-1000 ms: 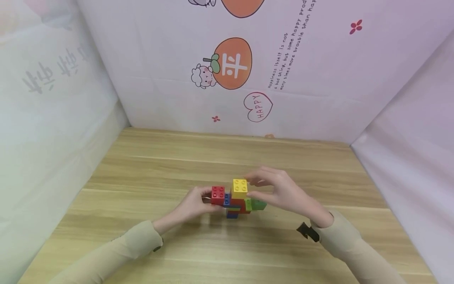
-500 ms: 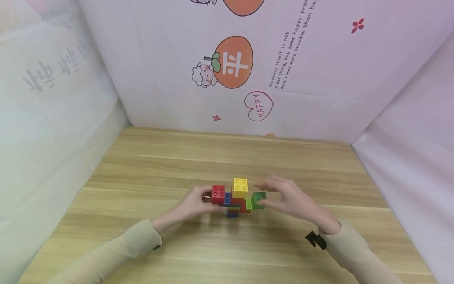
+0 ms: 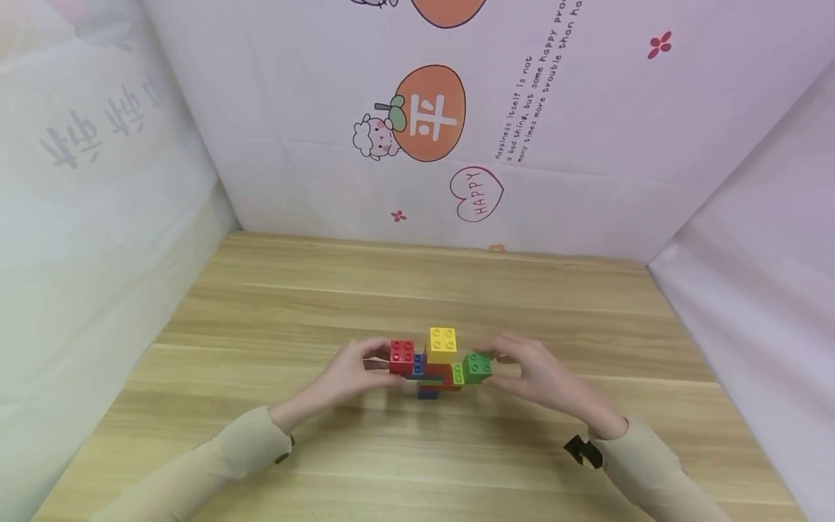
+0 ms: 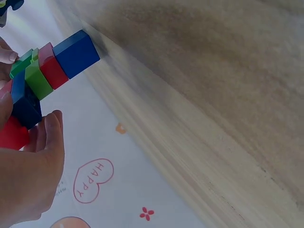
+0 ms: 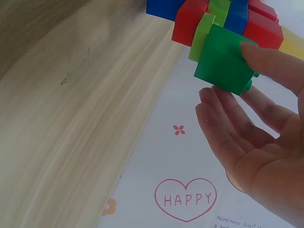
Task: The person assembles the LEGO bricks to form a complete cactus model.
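Observation:
A figure of stacked toy building bricks stands on the wooden table, with a yellow brick (image 3: 442,348) on top. My left hand (image 3: 354,370) grips the red brick (image 3: 401,357) on its left arm, thumb on the near side and fingers behind. On the other arm, my right hand (image 3: 536,375) pinches the green brick (image 3: 478,367) between thumb and fingers. A lime green brick (image 5: 202,37) joins that brick to the body. Below the body, a blue brick (image 4: 77,53) forms the base.
The wooden table (image 3: 300,283) spreads around the figure. White printed cloth (image 3: 313,130) rises behind the table and along both sides. Black straps (image 3: 583,451) show near the sleeve cuffs.
My right hand has moved from beside the yellow brick, rightward and slightly down, and now pinches the green brick. My left hand has stayed on the red brick.

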Demonstrator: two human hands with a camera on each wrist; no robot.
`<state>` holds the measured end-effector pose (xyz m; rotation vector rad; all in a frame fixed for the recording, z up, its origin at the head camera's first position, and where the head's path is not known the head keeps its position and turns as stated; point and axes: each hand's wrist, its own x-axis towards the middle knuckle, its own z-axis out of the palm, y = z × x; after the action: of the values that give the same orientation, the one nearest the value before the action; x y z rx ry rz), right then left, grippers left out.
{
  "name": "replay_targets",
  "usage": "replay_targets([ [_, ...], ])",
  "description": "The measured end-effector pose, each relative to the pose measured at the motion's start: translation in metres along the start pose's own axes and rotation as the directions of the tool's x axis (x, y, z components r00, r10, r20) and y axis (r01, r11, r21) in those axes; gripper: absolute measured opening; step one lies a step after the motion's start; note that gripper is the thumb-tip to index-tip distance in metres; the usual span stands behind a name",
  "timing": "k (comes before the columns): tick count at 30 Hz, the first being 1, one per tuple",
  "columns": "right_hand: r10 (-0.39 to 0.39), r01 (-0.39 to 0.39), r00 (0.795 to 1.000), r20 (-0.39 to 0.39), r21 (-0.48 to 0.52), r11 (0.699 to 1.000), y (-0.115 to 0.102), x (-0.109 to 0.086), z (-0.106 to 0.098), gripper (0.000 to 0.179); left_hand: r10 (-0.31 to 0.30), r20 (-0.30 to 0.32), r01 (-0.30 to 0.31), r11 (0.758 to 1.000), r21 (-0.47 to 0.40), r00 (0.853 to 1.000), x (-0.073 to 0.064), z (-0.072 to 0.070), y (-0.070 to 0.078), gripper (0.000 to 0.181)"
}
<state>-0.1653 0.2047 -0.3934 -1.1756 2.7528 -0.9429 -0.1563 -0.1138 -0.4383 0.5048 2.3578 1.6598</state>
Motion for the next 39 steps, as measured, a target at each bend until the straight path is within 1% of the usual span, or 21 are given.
replay_targets([
  [4, 0.017, -0.017, 1.000, 0.005, 0.038, 0.999, 0.002, -0.001, 0.001, 0.040, 0.009, -0.009, -0.009, 1.000, -0.029, 1.000, -0.002, 0.000, 0.002, 0.049],
  [10, 0.024, -0.024, 1.000, 0.007, 0.079, 0.997, 0.002, -0.002, 0.001, 0.040, 0.046, -0.028, -0.047, 0.997, -0.061, 0.999, -0.004, -0.002, 0.004, 0.044],
  [14, 0.058, -0.060, 0.998, 0.020, 0.107, 0.992, 0.003, -0.001, 0.001, 0.038, 0.069, -0.035, -0.071, 0.996, -0.059, 0.997, -0.005, -0.002, 0.004, 0.042],
  [19, 0.118, -0.119, 0.993, 0.022, 0.121, 0.985, 0.005, 0.000, 0.002, 0.034, 0.077, -0.048, -0.080, 0.995, -0.060, 0.996, -0.004, -0.002, 0.004, 0.041],
  [25, 0.134, -0.135, 0.991, 0.019, 0.162, 0.977, 0.010, 0.002, 0.001, 0.031, 0.089, -0.057, -0.092, 0.995, -0.049, 0.994, -0.001, -0.002, 0.005, 0.042],
  [30, 0.148, -0.151, 0.989, 0.027, 0.211, 0.966, 0.014, 0.003, 0.000, 0.033, 0.071, -0.067, -0.075, 0.996, -0.054, 0.995, 0.003, -0.002, 0.006, 0.044],
  [34, 0.174, -0.178, 0.984, 0.038, 0.243, 0.954, 0.018, 0.006, -0.001, 0.033, 0.024, -0.096, -0.029, 0.998, -0.055, 0.995, 0.009, -0.003, 0.007, 0.043],
  [39, 0.208, -0.215, 0.977, 0.057, 0.252, 0.943, 0.023, 0.010, -0.002, 0.033, -0.046, -0.102, 0.040, 0.997, -0.066, 0.994, 0.015, -0.006, 0.006, 0.045],
])
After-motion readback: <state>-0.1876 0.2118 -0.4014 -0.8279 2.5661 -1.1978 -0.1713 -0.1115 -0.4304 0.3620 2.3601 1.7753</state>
